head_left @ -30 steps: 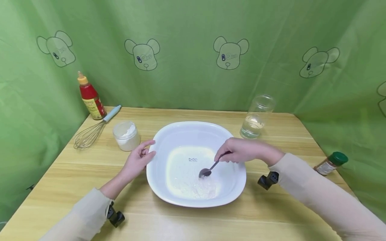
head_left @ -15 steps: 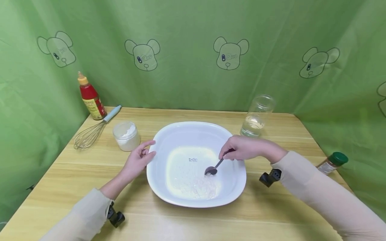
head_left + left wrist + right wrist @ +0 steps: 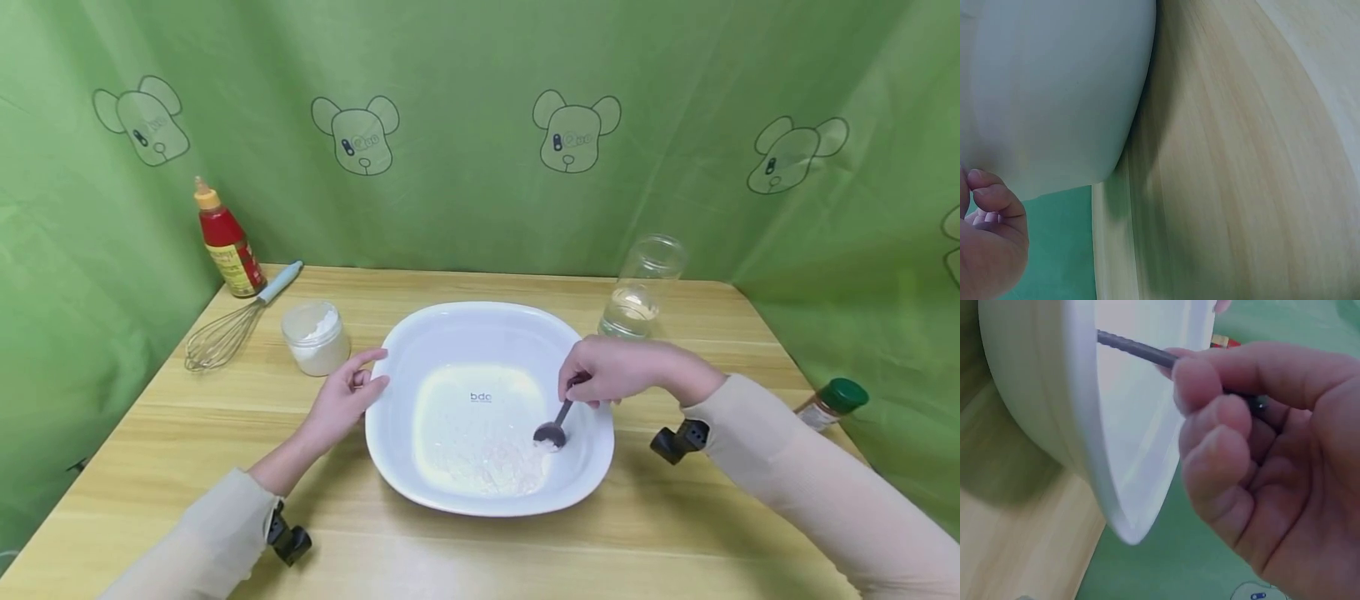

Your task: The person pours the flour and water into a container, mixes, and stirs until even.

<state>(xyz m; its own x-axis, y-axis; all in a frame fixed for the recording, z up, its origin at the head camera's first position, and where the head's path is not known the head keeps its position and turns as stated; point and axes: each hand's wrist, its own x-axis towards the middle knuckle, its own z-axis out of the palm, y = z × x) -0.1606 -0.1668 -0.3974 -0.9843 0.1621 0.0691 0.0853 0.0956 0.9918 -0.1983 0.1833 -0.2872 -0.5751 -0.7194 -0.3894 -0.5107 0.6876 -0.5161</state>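
1. One glossy white, rounded basin [image 3: 480, 333] stands on the pale wooden table [image 3: 420, 558], its left rim gripped by the left hand [image 3: 345, 396].
2. The right hand [image 3: 611, 371] pinches a dark, slim-handled spoon [image 3: 551, 433], its head low inside the basin, beside a whitish, wet-looking smear [image 3: 510, 467].
3. Stirring or spreading seems in hand; continuing would call for a steady basin and light spoon pressure.

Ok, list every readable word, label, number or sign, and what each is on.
"bdc" or "bdo", last letter unclear: floor of the white basin.
Tiny line under it: unreadable.
Labels on the red bottle and green-capped jar: too small.
Lettering on curtain animal faces: too faint.
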